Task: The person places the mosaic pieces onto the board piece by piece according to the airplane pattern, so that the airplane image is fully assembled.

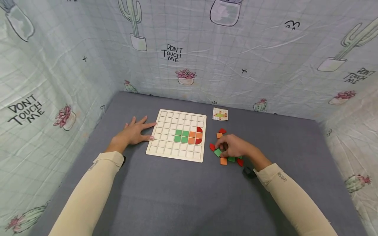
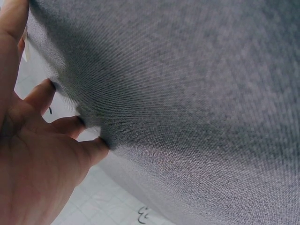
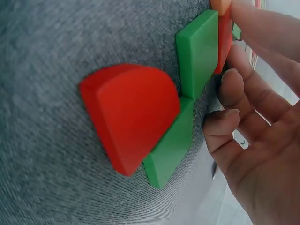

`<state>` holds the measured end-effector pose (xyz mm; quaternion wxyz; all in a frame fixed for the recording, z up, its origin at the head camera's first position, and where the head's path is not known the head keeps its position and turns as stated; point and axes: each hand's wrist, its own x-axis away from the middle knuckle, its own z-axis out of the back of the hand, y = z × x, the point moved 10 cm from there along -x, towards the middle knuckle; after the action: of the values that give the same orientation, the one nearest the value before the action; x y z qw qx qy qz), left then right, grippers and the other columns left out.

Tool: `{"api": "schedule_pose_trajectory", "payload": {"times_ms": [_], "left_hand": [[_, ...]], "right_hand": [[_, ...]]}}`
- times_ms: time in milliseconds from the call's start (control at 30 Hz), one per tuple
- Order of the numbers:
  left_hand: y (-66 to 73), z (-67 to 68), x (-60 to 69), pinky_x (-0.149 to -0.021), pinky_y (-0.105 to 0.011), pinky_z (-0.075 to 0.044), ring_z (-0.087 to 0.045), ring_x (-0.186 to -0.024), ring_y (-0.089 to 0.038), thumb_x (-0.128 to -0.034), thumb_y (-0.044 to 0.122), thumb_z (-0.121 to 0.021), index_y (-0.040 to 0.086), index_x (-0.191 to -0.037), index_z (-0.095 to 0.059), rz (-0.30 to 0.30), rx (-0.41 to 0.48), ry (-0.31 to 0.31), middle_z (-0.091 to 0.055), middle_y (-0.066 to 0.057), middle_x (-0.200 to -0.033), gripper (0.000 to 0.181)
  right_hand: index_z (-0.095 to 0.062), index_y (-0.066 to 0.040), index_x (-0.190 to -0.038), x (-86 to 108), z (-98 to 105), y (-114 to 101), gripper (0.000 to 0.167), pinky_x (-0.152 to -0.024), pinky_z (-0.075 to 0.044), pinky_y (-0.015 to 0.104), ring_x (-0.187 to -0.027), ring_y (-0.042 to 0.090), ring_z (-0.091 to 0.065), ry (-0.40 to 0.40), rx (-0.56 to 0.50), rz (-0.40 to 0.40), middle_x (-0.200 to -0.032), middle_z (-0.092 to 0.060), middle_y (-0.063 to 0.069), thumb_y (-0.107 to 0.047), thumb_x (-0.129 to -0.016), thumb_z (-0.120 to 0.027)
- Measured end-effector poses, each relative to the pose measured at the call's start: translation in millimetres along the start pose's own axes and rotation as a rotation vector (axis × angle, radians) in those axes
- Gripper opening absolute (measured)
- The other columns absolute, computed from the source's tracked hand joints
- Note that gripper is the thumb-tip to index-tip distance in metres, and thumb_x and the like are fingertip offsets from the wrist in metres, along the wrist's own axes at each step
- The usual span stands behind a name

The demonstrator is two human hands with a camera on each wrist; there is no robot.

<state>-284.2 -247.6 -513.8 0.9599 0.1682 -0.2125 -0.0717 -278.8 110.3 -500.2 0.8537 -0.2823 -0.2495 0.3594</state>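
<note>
grid board (image 1: 165, 144): flat on the table (image 1: 177, 196); far edge reads 12 o'clock.
left hand (image 1: 134, 132): at board's 9 o'clock; fingers spread, thumb on its edge.
right hand (image 1: 233, 146): toward 3 o'clock; fingers bent over loose tiles (image 1: 223, 161); grip, i cannot tell.
placed tiles (image 1: 185, 133): nine, green, orange, red.
pattern card (image 1: 220, 114): at 2 o'clock; layout looks part-done, loose tiles remain unplaced.

2 long cream sleeves were worn, the left sleeve (image 1: 85, 193) and the right sleeve (image 1: 298, 203), each ending in a broad cuff. Small dark lettering (image 1: 282, 176), illegible, marked both near the cuffs. A black band (image 1: 123, 160) showed at the left wrist; a rounded black fitting (image 1: 249, 172) showed at the right.
</note>
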Motion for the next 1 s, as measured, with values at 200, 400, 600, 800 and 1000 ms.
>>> {"api": "schedule_pose_trajectory", "payload": {"times_ms": [200,400,600,800,1000], "left_hand": [[-1.0,0.1,1.2,-0.122,-0.079,-0.003,0.009,-0.158,-0.058,-0.0986,0.055,-0.066,0.033,-0.166,-0.029,0.009,0.013,-0.004,-0.002,-0.015,-0.177,0.080],[-0.2,0.7,1.1,-0.122,-0.079,-0.004,0.009,-0.158,-0.058,-0.0990,0.054,-0.066,0.032,-0.166,-0.029,0.009,0.005,0.002,-0.002,-0.016,-0.177,0.080],[2.0,-0.5,1.6,-0.122,-0.080,-0.004,0.009,-0.158,-0.058,-0.0992,0.052,-0.067,0.032,-0.166,-0.030,0.002,0.008,0.003,-0.003,-0.017,-0.177,0.079],[-3.5,-2.1,-3.5,-0.122,-0.079,-0.004,0.010,-0.158,-0.058,-0.0992,0.053,-0.066,0.033,-0.166,-0.028,0.009,0.008,0.002,-0.002,-0.015,-0.177,0.079],[-2.3,-1.5,-2.7,-0.122,-0.080,-0.003,0.010,-0.157,-0.058,-0.0987,0.054,-0.067,0.032,-0.166,-0.029,0.007,0.010,-0.001,-0.002,-0.016,-0.177,0.080]], "right_hand": [[-0.074,-0.007,-0.104,-1.3,-2.5,0.5,0.021,-0.073,-0.050,0.028,-0.082,0.014,-0.055,-0.007,0.022,-0.051,-0.090,-0.065,0.004,-0.004,-0.086,-0.083],[-0.073,-0.007,-0.103,-3.1,-3.2,-0.9,0.018,-0.073,-0.051,0.029,-0.080,0.013,-0.055,-0.010,0.068,-0.058,-0.088,-0.065,0.001,-0.004,-0.087,-0.081],[-0.073,-0.008,-0.102,-0.9,-4.7,-0.4,0.017,-0.072,-0.051,0.027,-0.079,0.010,-0.055,-0.016,0.091,-0.048,-0.087,-0.065,-0.001,-0.005,-0.088,-0.081],[-0.076,-0.012,-0.095,-1.0,-1.3,-6.9,0.009,-0.066,-0.049,0.024,-0.070,0.005,-0.054,-0.007,0.213,-0.011,-0.079,-0.065,-0.006,-0.016,-0.090,-0.082],[-0.077,-0.013,-0.090,1.9,1.1,-12.1,0.009,-0.063,-0.047,0.022,-0.067,0.002,-0.052,0.042,0.278,0.032,-0.078,-0.065,-0.007,-0.019,-0.089,-0.083]]}}
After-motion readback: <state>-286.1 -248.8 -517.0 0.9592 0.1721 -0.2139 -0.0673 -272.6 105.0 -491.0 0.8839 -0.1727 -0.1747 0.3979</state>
